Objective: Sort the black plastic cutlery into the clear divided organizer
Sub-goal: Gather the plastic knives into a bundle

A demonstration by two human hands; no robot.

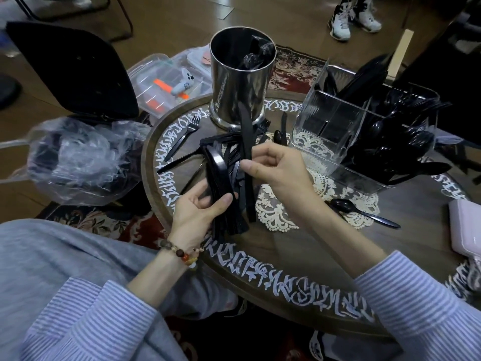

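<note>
My left hand point(200, 212) grips a bundle of black plastic knives point(221, 178) over the round table, handles down. My right hand point(276, 165) pinches a single black knife point(246, 142) that stands upright beside the bundle. The clear divided organizer point(325, 126) stands at the right; its near-left compartment looks empty, while its right compartments hold several black spoons point(400, 142) and other cutlery. Loose black forks point(182, 138) lie on the table at the left. A black spoon point(361, 212) lies on the lace doily.
A steel cylinder point(239, 82) with wrapped cutlery stands at the table's back. A crumpled clear plastic bag point(83, 157) and a black case point(75, 69) sit on the floor left. A clear storage box point(166, 84) lies behind. A pale box point(468, 225) sits at the right edge.
</note>
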